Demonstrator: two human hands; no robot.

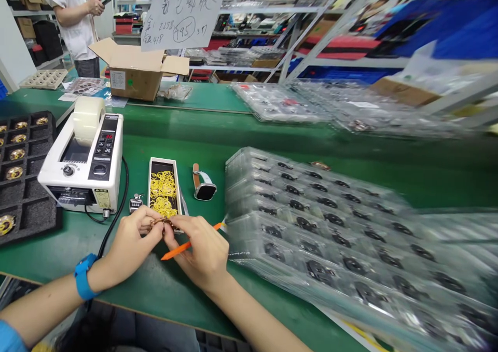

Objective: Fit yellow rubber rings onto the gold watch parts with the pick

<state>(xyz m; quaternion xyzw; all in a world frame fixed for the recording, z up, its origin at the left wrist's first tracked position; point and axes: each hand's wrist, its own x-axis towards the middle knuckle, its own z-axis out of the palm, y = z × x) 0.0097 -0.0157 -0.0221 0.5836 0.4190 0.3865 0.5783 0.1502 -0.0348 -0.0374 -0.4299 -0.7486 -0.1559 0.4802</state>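
Note:
My left hand and my right hand meet over the near end of a white box. Between their fingertips they pinch a small round gold-brown watch part, partly covered by the fingers. An orange pen-like tool is also tucked in my right hand, its tip pointing left and a pale end showing at the right. Thin yellow rings fill much of the white-rimmed box. A small metal tally counter stands left of the box, and a smartwatch with a light strap lies to its right.
A white tape dispenser with a black cable stands at left, beside a black foam tray of round gold parts. Stacked clear plastic trays of dark parts fill the right. Behind are an open carton and a standing person.

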